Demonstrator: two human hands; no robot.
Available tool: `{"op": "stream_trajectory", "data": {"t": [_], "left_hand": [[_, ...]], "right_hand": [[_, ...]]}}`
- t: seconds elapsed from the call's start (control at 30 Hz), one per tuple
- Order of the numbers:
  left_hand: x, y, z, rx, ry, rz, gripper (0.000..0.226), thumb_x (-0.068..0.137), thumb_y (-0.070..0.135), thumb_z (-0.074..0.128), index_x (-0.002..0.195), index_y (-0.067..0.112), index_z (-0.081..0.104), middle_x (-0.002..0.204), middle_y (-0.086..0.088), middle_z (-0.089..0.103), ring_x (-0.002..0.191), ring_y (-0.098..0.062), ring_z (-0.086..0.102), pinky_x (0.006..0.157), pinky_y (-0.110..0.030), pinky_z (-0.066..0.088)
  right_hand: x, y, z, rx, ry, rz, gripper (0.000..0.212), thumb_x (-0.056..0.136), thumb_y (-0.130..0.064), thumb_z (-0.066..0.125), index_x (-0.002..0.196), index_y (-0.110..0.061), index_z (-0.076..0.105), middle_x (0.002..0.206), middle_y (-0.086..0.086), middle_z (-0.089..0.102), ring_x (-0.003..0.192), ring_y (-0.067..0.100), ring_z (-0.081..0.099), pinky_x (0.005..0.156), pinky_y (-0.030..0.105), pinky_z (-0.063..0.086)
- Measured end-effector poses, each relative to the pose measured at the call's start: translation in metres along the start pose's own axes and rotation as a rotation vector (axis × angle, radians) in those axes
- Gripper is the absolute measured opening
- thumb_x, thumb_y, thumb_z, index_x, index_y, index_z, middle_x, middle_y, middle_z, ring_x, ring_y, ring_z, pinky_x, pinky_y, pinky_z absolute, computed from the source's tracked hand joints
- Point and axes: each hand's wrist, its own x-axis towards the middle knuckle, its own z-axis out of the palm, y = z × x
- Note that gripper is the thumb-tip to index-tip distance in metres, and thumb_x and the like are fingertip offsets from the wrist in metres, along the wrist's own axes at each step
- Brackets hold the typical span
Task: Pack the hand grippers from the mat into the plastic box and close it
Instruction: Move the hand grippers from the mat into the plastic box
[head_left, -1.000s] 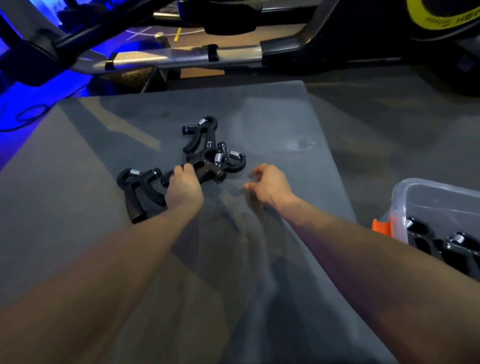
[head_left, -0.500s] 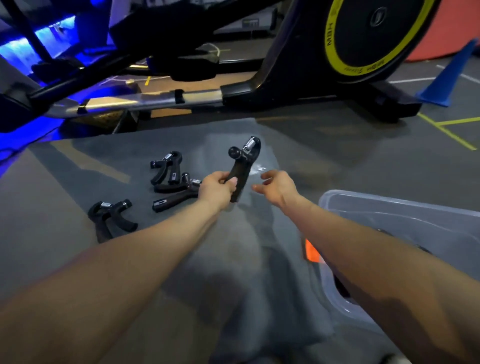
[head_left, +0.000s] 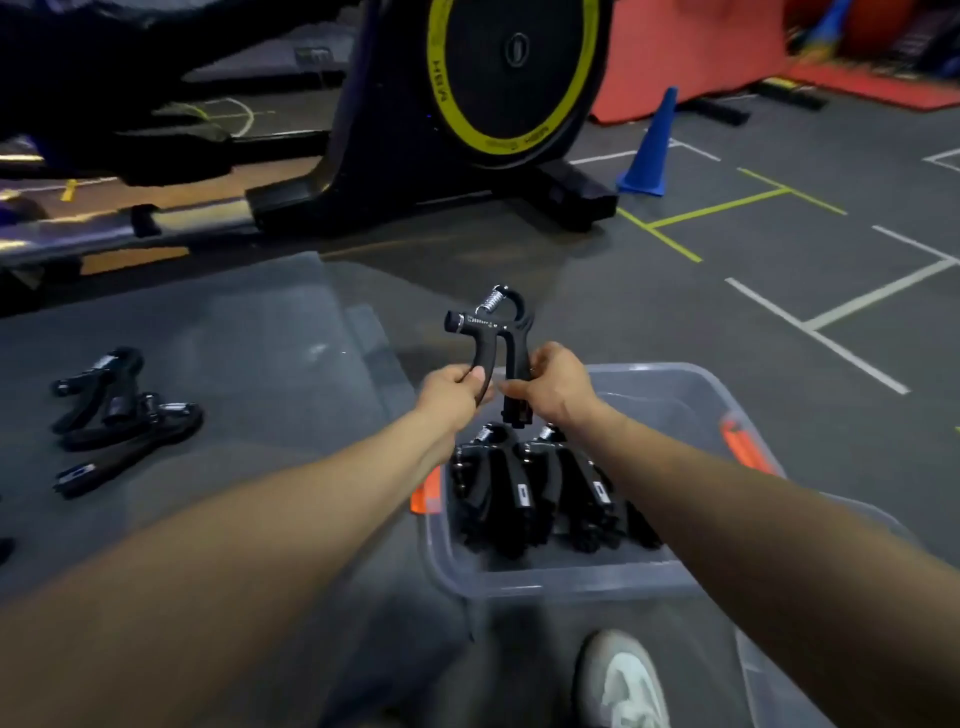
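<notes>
I have one hand gripper (head_left: 491, 332) held upright, spring end up, between both hands. My left hand (head_left: 451, 395) pinches its left handle; my right hand (head_left: 553, 387) curls round the right handle. Directly beneath the grip sits the open plastic box (head_left: 550, 577), more grippers (head_left: 535, 493) packed inside. Well left of the grip, a few loose grippers (head_left: 119, 415) lie on the mat (head_left: 249, 332).
</notes>
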Motion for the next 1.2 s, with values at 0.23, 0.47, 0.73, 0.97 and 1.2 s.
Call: {"op": "stream_trajectory", "data": {"t": [0.23,0.47,0.73,0.97,1.2], "left_hand": [[0.005,-0.017,0.082,0.470,-0.100,0.058,0.041,0.088,0.015,0.062,0.126,0.005,0.052,0.127,-0.010,0.056,0.116,-0.025,0.055,0.100,-0.028,0.041],[0.010,-0.049,0.110,0.975,-0.194,0.193,0.064,0.082,0.028,0.070,0.138,0.020,0.040,0.140,0.000,0.041,0.132,-0.022,0.038,0.107,-0.036,0.035],[0.037,-0.047,0.124,1.095,-0.035,0.436,0.064,0.086,0.025,0.063,0.142,0.022,0.032,0.148,0.006,0.031,0.136,-0.019,0.029,0.110,-0.033,0.028],[0.062,-0.046,0.129,1.087,0.009,0.467,0.067,0.089,0.019,0.059,0.147,0.023,0.025,0.154,0.006,0.023,0.143,-0.020,0.020,0.117,-0.032,0.018],[0.069,-0.052,0.130,1.064,0.021,0.505,0.067,0.087,0.016,0.061,0.146,0.021,0.028,0.150,0.004,0.029,0.141,-0.019,0.022,0.114,-0.032,0.024]], "right_hand": [[0.004,0.079,-0.069,-0.213,0.049,0.204,0.020,0.075,-0.010,0.073,0.088,-0.010,0.058,0.099,0.013,0.068,0.097,0.027,0.065,0.080,0.033,0.052],[0.018,0.138,-0.087,-0.317,0.015,0.316,0.010,0.077,-0.013,0.065,0.078,-0.007,0.057,0.090,0.013,0.067,0.090,0.031,0.067,0.070,0.033,0.051],[0.029,0.167,-0.095,-0.459,-0.015,0.414,0.030,0.084,-0.008,0.056,0.060,-0.013,0.037,0.082,0.007,0.052,0.076,0.026,0.052,0.065,0.028,0.044],[0.037,0.180,-0.090,-0.527,-0.065,0.425,0.018,0.083,-0.002,0.055,0.068,-0.008,0.046,0.081,0.008,0.054,0.089,0.031,0.065,0.065,0.028,0.045],[0.043,0.188,-0.079,-0.470,-0.116,0.431,0.024,0.082,-0.007,0.062,0.065,-0.006,0.046,0.084,0.010,0.055,0.089,0.030,0.067,0.065,0.024,0.044]]}}
